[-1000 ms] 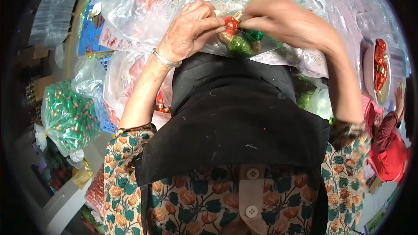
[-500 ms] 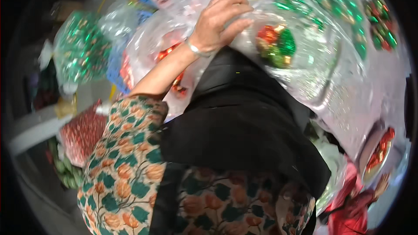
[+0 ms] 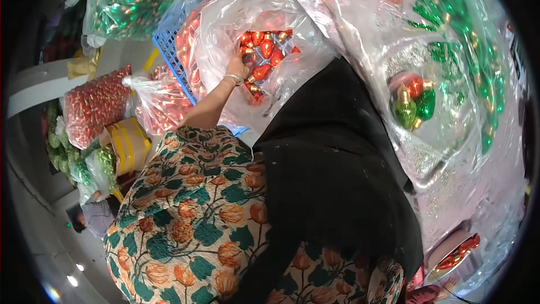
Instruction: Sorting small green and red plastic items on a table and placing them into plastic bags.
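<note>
Lying loose in an open clear bag point(image 3: 216, 14), red bulbs point(image 3: 266, 48) with gold caps are seen at the far side, a little left of centre. The rim of a blue basket point(image 3: 164, 39) is seen along the bag's left side. The left hand point(image 3: 237, 67), with a bracelet point(image 3: 234, 79) worn at its wrist, is held at the left edge of the bulbs, within the bag's mouth. Its fingertips are partly hidden, so whether they are opened, closed or gripping a bulb cannot be told. The right hand is not shown. At the right, one red bulb point(image 3: 414, 85) and two green bulbs point(image 3: 404, 114) are grouped on clear film point(image 3: 444, 149).

For clean handling, it is judged that the bag's mouth is best kept folded back from the wrist, so that no cap is snagged. A single bulb is best pinched lightly around its body, because its shiny coat could be scuffed by a hard squeeze. It is best lifted straight up, so that its neighbours are not knocked.
</note>
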Tool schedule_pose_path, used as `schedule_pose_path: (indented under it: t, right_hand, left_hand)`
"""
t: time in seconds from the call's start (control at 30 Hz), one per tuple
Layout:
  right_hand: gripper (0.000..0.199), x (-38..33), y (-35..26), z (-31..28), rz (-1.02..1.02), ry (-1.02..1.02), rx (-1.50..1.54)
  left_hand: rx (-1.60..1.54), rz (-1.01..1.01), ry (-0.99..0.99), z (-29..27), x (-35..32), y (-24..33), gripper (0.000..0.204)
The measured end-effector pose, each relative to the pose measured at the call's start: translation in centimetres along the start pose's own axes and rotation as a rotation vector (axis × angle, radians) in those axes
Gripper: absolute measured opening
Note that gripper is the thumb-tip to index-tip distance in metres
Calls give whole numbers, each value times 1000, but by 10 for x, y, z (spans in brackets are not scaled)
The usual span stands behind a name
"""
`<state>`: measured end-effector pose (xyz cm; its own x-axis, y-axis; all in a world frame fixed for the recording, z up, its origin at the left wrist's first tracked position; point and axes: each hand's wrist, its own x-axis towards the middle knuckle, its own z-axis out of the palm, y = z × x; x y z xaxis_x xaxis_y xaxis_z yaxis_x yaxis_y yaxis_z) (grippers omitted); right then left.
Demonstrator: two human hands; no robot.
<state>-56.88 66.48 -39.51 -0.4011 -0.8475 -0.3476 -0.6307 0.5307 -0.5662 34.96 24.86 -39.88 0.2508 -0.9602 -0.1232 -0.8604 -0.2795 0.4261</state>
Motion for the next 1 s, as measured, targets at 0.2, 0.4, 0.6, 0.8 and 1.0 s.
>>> schedule_pose_path:
  t: [0.2,0.4,0.6,0.8,1.0]
  right_hand:
    - [38,-27,-22,-78,49,-93,-356]
    - [40,-130,-158,-117,334,-24,-652]
    - [50,-73,-485,1,317,-53,668]
    - [35,-23,-553,31,159,-188,708]
    - [36,41,-649,-19,-585,51,-121]
  left_hand:
    - [186,288,30,43,29,-9,42]
    - [124,-348,-268,80,81,-2,82]
    - [92,-353,-14,130,112,1,91]
    - [-191,-354,-47,63,83,-11,65]
    - [-941,-159,-27,-36,28,93,36]
